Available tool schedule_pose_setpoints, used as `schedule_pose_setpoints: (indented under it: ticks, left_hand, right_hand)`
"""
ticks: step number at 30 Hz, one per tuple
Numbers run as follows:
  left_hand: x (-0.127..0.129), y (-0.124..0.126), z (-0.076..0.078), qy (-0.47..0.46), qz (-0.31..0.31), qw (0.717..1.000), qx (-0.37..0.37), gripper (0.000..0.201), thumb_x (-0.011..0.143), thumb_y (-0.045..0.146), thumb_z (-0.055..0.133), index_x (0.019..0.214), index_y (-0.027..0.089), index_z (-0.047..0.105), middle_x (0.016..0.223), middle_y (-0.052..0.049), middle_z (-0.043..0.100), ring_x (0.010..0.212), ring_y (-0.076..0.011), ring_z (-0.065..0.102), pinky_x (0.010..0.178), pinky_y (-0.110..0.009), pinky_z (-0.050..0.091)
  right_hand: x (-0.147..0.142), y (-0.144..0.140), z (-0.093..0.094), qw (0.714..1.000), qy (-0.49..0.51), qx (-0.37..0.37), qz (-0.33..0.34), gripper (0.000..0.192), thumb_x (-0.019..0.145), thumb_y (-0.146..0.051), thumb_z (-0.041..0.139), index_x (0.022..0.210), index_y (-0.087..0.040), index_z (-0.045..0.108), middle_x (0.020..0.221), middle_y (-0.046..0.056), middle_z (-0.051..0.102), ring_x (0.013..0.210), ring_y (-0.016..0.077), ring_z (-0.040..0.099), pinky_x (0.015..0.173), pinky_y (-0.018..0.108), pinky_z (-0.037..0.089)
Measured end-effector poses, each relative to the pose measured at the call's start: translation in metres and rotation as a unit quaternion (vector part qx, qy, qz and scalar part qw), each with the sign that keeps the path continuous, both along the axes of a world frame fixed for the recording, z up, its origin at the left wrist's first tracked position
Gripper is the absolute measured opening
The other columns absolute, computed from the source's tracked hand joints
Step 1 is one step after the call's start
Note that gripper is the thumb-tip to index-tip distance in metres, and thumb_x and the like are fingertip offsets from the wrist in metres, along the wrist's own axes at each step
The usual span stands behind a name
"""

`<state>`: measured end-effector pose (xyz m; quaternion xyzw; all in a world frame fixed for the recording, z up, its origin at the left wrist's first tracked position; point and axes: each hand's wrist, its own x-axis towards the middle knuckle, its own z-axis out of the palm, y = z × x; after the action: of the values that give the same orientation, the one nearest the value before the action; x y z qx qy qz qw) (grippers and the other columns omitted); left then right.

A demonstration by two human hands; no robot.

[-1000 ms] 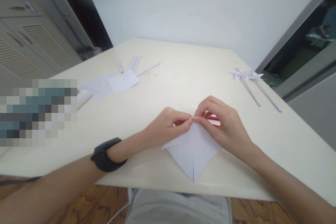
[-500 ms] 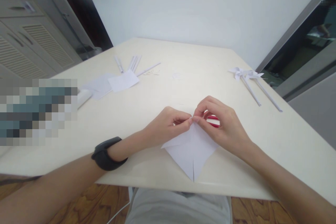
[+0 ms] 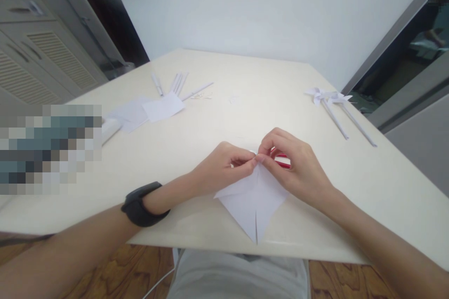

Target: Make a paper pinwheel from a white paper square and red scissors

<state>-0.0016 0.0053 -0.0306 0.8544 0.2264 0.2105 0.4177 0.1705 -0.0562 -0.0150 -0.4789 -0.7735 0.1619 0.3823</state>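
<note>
A square sheet of white paper (image 3: 253,205) lies at the table's front edge with one corner toward me, and a slit runs inward from that corner. My left hand (image 3: 229,164) pinches the paper's far part between thumb and fingers. Right beside it, my right hand (image 3: 291,161) pinches the same spot, the fingertips of both hands touching. What exactly sits between the fingertips is hidden. Behind my right hand lies a red-handled tool (image 3: 281,164), apparently scissors, mostly covered by the fingers.
Two paper pinwheels on rolled paper sticks (image 3: 336,119) lie at the right. Rolled paper tubes (image 3: 179,83), loose white sheets (image 3: 163,107) and small thin bits (image 3: 202,96) are at the back left. A blurred-out object (image 3: 49,145) occupies the left edge. Through an opening at far right a person is partly visible.
Both hands keep their pinch on the paper almost unmoved. The whole view has shifted very slightly.
</note>
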Motion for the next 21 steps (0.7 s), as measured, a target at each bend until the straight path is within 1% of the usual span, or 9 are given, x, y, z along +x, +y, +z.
schedule_pose_setpoints:
  ticks: [5,11,16,21]
  left_hand:
    - [0.0006,0.0003,-0.0010,0.000,0.000,1.000,0.000,0.035,0.088,0.025,0.042,0.055,0.013,0.047,0.053,0.005,0.032,0.050,-0.0068,0.029,0.046,-0.022,0.023]
    - [-0.0009,0.0000,-0.0005,-0.002,0.003,1.000,-0.002,0.035,0.088,0.026,0.043,0.057,0.011,0.052,0.053,0.004,0.035,0.050,-0.0070,0.031,0.046,-0.022,0.024]
    - [0.0002,0.0013,-0.0003,-0.003,0.008,1.000,-0.004,0.034,0.089,0.028,0.043,0.064,0.010,0.058,0.055,0.004,0.037,0.052,-0.0074,0.032,0.047,-0.022,0.025]
    - [-0.0002,0.0008,-0.0004,0.000,0.009,1.000,-0.008,0.037,0.089,0.029,0.042,0.058,0.011,0.052,0.054,0.004,0.034,0.050,-0.0067,0.030,0.045,-0.022,0.023]
  right_hand:
    - [-0.0002,-0.0005,-0.0002,1.000,-0.012,0.005,0.006,0.009,0.083,-0.009,0.053,0.077,-0.016,0.051,0.080,0.000,0.051,0.072,0.0102,0.051,0.063,0.025,0.046]
    - [-0.0005,0.0002,-0.0008,1.000,-0.006,-0.005,0.004,0.008,0.084,-0.011,0.052,0.077,-0.016,0.051,0.082,0.000,0.051,0.073,0.0103,0.051,0.063,0.024,0.046]
    - [0.0001,0.0012,-0.0005,1.000,0.005,-0.015,0.012,0.008,0.085,-0.014,0.052,0.078,-0.017,0.052,0.083,0.001,0.052,0.074,0.0107,0.052,0.064,0.024,0.047]
    - [0.0001,0.0011,0.0009,1.000,0.013,-0.018,0.014,0.006,0.083,-0.012,0.054,0.079,-0.016,0.053,0.084,0.001,0.052,0.074,0.0111,0.052,0.063,0.025,0.047]
